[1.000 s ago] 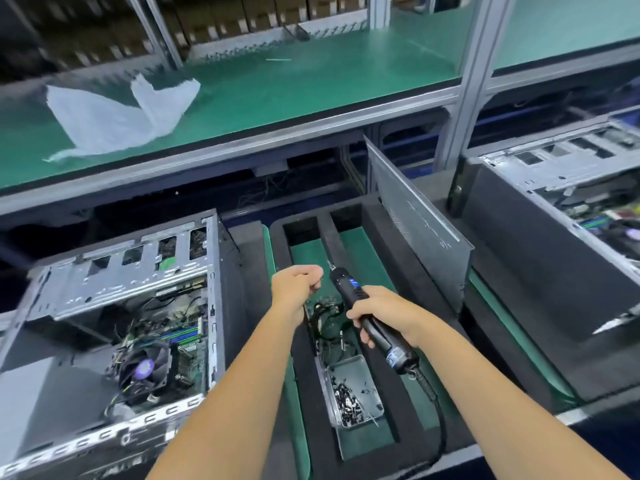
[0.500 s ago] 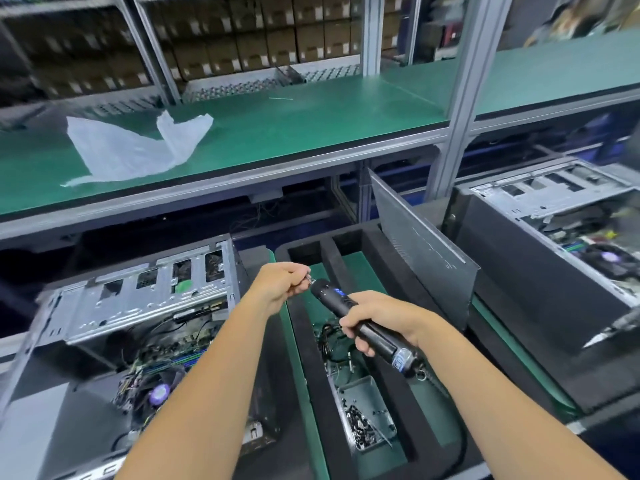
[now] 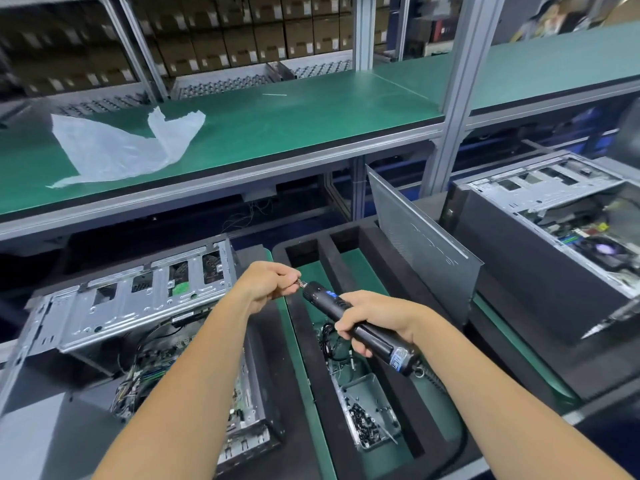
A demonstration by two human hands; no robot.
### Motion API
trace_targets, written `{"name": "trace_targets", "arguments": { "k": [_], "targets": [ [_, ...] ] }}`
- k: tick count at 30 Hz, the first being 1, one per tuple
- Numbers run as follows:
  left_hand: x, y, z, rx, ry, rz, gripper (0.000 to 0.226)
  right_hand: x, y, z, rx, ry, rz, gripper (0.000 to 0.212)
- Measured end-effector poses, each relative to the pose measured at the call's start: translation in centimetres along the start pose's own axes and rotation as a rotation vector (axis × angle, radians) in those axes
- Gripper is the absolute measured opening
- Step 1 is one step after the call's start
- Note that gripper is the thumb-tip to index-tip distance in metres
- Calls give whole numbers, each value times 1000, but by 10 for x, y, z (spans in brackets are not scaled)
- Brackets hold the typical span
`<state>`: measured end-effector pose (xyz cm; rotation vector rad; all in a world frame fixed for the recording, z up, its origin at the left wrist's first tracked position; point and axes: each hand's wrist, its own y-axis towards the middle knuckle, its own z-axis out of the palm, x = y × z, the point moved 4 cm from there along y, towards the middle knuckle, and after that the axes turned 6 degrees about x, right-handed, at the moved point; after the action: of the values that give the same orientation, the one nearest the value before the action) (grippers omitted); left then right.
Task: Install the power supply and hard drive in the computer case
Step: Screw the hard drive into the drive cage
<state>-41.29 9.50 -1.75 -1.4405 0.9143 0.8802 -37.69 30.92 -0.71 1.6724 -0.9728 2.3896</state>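
Note:
An open computer case (image 3: 138, 303) lies on its side at the lower left, its drive cage and motherboard exposed. My right hand (image 3: 377, 317) grips a black electric screwdriver (image 3: 356, 327) with a cable, its tip pointing up and left. My left hand (image 3: 270, 282) pinches something small, hidden by the fingers, at the screwdriver's bit. Both hands hover over a black foam tray (image 3: 308, 341) between the cases. In that tray sits a small metal box of black screws (image 3: 367, 414).
A grey side panel (image 3: 422, 247) stands upright in the foam tray. A second open case (image 3: 554, 230) lies at the right. Above runs a green shelf (image 3: 294, 129) with a clear plastic bag (image 3: 121, 147); a metal post (image 3: 453, 98) rises behind. Loose cables (image 3: 329, 341) lie in the tray.
The view has tilted up and drawn closer. My left hand has moved from apart to touching the screwdriver's bit, and the screwdriver has tilted flatter toward the left.

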Motion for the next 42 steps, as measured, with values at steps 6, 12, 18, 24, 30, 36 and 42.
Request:
{"name": "trace_targets", "arguments": {
  "k": [6,12,18,24,30,36,42],
  "targets": [
    [-4,0,-3,81,-188,-37,16,2,1,-1,19,43,-70,21],
    [-2,-1,-1,138,-402,-50,20,6,2,-1,91,161,-115,34],
    [-6,-4,-2,111,-412,-15,24,11,6,2,100,182,-120,32],
    [-20,-22,-12,58,-128,158,31,20,9,3,85,167,-140,30],
    [-60,-66,14,123,1308,708,80,37,16,7,90,120,-131,25],
    [-62,-72,37,51,1527,703,20,61,30,29,142,-27,-83,10],
    [-68,-70,20,17,1394,673,28,89,21,40,16,-148,-21,16]
  ]
}}
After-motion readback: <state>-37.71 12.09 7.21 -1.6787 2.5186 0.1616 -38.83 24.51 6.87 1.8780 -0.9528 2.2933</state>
